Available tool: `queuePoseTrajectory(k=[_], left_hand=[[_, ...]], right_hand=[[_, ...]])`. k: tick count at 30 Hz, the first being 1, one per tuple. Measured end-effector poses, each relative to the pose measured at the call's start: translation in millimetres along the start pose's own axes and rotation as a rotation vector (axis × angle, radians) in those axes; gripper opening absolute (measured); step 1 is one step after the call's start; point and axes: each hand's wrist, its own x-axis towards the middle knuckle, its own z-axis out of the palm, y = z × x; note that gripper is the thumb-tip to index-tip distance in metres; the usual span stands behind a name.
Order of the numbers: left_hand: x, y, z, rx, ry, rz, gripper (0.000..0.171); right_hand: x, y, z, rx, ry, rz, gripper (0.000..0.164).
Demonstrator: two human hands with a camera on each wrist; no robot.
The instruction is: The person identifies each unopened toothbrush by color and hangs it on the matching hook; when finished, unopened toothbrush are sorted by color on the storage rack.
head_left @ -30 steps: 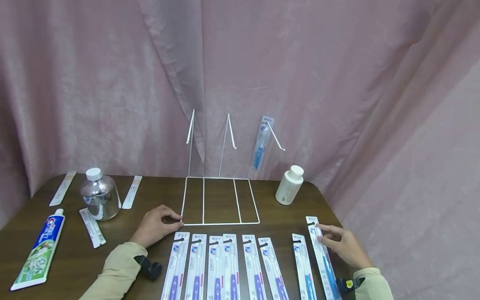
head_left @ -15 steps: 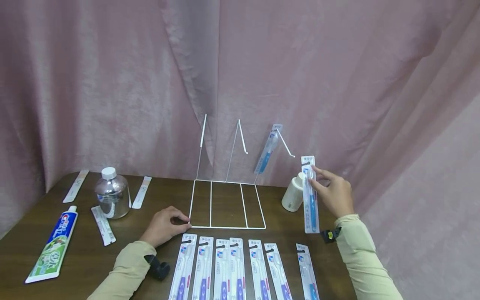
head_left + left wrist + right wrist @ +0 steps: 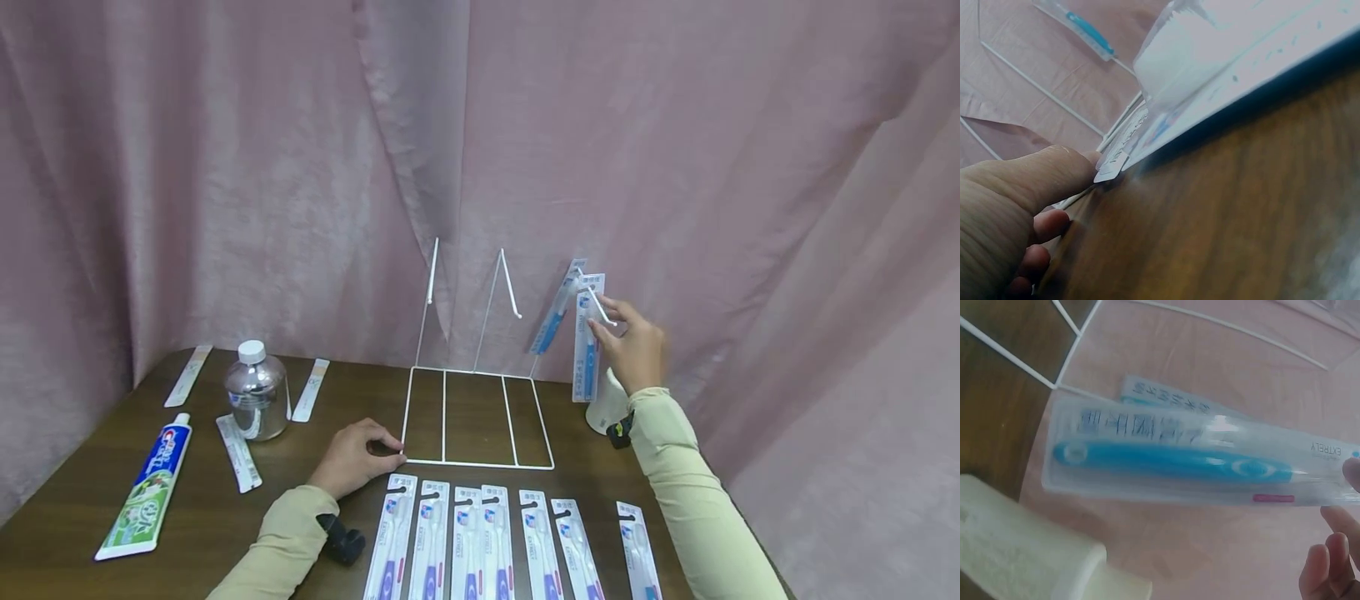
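A white wire display rack (image 3: 444, 417) stands on the brown table, with three hooks rising at its back. My left hand (image 3: 358, 457) pinches its front left corner between thumb and fingers. At the right hook (image 3: 601, 307), my right hand (image 3: 636, 348) holds a packaged blue toothbrush (image 3: 584, 367) by its upper part, hanging upright. The hook passes in front of the card's top; whether it runs through the hole I cannot tell. Behind it, another packaged blue toothbrush (image 3: 552, 327) hangs tilted on the same hook. The right wrist view shows the held toothbrush's blue handle (image 3: 1172, 461) close up.
Several packaged purple toothbrushes (image 3: 427, 533) lie in a row in front, with a blue one (image 3: 637, 546) at their right. A white bottle (image 3: 604, 412) stands behind the right hand. Left are toothpaste (image 3: 146, 492), a clear bottle (image 3: 257, 396) and paper strips (image 3: 238, 454).
The right hand has lifted a packaged blue toothbrush off the table's right side and carried it up and left to the right hook. The left hand stays at the rack corner.
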Motion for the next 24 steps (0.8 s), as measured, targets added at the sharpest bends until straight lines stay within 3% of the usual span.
queuePoseTrajectory(k=[9,16,20,24], left_hand=[[-0.3,4.9,-1.5,-0.011,-0.001,-0.015,0.015],[-0.3,2.6,-3.8,-0.011,0.012,-0.034,0.016],[-2.1,-5.0,-13.7,-0.001,0.026,-0.053,0.015],[-5.6,-10.6,-25.2,0.025,0.049,-0.073,0.016]], right_hand=[[17.6,3.1,46.2,0.04,0.042,0.151,0.037],[21.3,1.4,49.5,0.093,0.015,0.189,0.044],[2.1,4.4,33.8,0.144,-0.067,0.203,0.032],[-44.3,20.6,6.6,0.15,-0.256,0.22,0.016]])
